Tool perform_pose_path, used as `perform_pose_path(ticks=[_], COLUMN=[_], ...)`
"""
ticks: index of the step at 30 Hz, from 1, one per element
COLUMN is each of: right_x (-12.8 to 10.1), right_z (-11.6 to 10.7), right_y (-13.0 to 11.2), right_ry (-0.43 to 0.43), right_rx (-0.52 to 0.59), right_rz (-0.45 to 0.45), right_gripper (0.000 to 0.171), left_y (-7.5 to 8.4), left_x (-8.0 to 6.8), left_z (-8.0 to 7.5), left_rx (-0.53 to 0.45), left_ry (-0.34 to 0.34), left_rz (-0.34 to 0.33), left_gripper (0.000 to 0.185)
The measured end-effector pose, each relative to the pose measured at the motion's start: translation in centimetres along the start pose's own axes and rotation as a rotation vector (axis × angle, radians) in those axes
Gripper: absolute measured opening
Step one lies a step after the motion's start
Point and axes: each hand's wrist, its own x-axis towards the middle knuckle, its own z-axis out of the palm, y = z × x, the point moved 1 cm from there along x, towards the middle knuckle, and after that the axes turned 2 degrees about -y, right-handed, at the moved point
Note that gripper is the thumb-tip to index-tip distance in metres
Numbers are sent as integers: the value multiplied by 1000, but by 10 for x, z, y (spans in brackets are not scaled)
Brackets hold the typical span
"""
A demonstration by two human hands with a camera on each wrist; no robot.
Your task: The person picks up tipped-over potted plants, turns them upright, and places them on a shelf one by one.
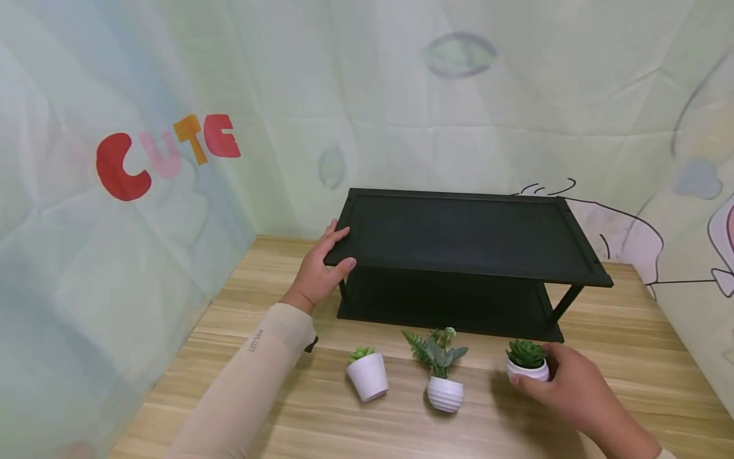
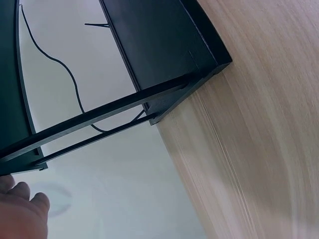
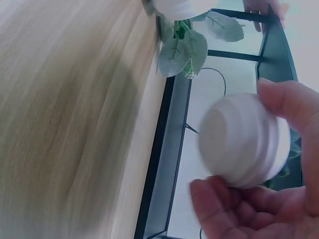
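A black two-tier shelf point(image 1: 459, 236) stands on the wooden table near the back wall. My left hand point(image 1: 319, 269) grips its top board at the left front corner, thumb on the front edge and fingers over the side. In my right hand point(image 1: 579, 386) is a small succulent in a round white pot point(image 1: 527, 370), pinched between thumb and fingers. The right wrist view shows the underside of that pot point(image 3: 239, 139) lifted off the table. A ribbed white pot with leafy stems point(image 1: 445, 394) stands at the middle front, and a smooth white pot with a small succulent point(image 1: 369, 376) leans to its left.
Pale printed cloth point(image 1: 401, 115) covers the walls behind and to the left, with coloured letters point(image 1: 169, 153) on it. A thin dark cord point(image 2: 70, 74) runs behind the shelf. Wooden table surface point(image 1: 298, 408) stretches in front of the shelf.
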Motion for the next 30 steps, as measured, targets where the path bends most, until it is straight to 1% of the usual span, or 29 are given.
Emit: perform_pose_path(ticks=[3,6,10,12,16,18,23,30], right_x=[-4,-9,-14,-15,-16,-14,-11,-3], right_z=[-1,-2,-4,-7,-15,-21,-39,-64], right_y=[-2,-5,-11,-15,-23,-26,-33,-48], right_ry=[75,189,331,379,431,437,479,553], right_rx=[43,82,105,108,112,126,129,114], right_rz=[-38,-94,-169,-189,-213,-229,-268,-263], right_gripper=[86,81,75,74,73,73,67,70], left_y=[0,1,1,1,2,2,2,2], left_x=[0,0,0,0,0,0,1,0], left_z=[0,0,0,0,0,0,0,1], left_rx=[0,1,1,3,4,4,8,8], left_ry=[1,1,-4,-5,-2,-1,-6,-13], left_rz=[0,-1,-6,-8,-5,-5,-14,-19], left_gripper=[76,75,73,72,71,71,69,70])
